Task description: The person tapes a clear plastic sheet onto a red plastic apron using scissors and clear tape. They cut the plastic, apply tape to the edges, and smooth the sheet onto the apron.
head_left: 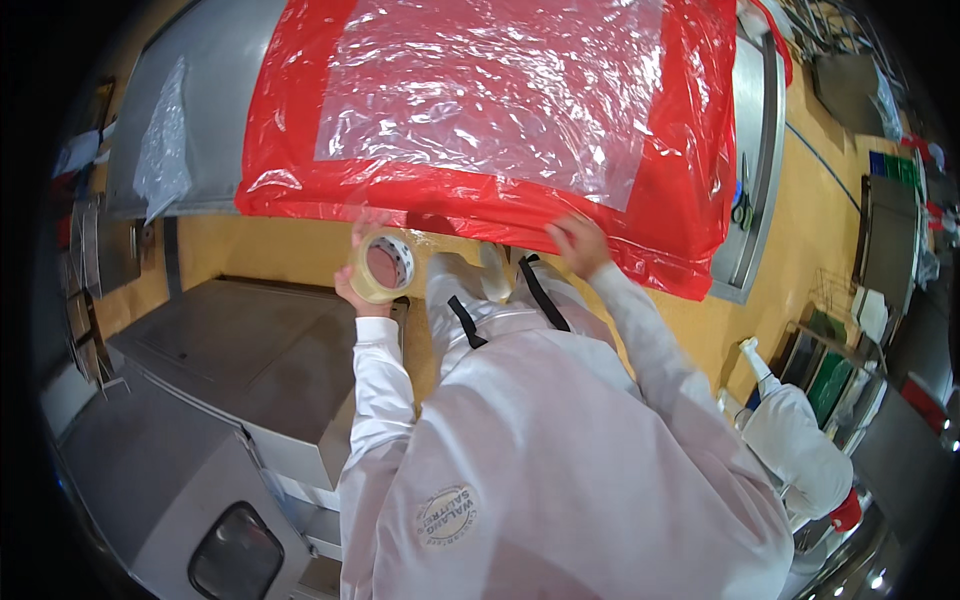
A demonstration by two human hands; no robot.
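Red plastic wrap (690, 150) already covers the upper middle of the frame, its near edge apparently still unsealed — the left hand (349, 289) clasps a tape roll (367, 282) at centre-left, while the blurred right hand's (582, 247) grip, at that edge, I cannot tell.

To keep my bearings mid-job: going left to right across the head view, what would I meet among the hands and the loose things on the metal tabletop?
Crumpled clear plastic, left hand holding a tape roll, right hand, scissors.
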